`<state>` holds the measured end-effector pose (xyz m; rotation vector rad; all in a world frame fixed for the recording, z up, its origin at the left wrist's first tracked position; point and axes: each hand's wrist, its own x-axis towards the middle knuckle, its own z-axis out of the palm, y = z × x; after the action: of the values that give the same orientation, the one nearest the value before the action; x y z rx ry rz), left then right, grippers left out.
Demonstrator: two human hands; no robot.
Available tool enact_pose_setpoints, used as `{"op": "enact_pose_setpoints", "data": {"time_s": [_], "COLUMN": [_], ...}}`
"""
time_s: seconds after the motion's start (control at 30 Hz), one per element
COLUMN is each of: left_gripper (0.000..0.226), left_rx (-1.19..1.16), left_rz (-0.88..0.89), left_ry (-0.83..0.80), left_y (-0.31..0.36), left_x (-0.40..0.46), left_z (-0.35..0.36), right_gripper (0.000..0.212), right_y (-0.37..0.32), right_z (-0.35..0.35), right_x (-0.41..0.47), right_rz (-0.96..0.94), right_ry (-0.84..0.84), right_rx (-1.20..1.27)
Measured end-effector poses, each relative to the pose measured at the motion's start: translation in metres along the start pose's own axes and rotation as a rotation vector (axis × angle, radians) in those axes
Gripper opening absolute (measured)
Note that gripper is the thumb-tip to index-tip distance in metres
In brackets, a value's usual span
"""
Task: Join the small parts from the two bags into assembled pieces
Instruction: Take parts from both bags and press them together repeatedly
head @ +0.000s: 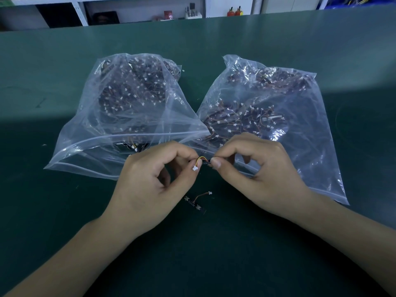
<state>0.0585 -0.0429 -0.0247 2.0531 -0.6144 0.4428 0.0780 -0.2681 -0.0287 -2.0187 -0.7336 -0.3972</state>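
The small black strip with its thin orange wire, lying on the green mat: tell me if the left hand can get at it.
Probably not at once: the strip lies uncovered beside the left hand, which is pinching another wired part.

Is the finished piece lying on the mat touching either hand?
Apart. The head view shows the finished piece lying on the green mat, with bare mat between it and both the left hand and the right hand.

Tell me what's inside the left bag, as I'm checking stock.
Through the clear left bag, a heap of small dark parts with thin wires and white connectors shows. Parts buried under the heap and behind plastic folds are hidden, so no count is possible.
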Motion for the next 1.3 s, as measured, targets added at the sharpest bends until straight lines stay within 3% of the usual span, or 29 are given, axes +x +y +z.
{"op": "enact_pose_setpoints", "data": {"time_s": [1.3], "left_gripper": [0.011], "left_rx": [0.033], "left_rz": [0.038], "left_ry": [-0.014], "left_y": [-0.004], "left_x": [-0.0008], "left_z": [0.0], "right_gripper": [0.006], "right_y": [-0.0001], "right_z": [-0.0018], "right_x": [-0.0002], "right_rz": [-0.027], "right_ry": [-0.06], "right_rx": [-0.002]}}
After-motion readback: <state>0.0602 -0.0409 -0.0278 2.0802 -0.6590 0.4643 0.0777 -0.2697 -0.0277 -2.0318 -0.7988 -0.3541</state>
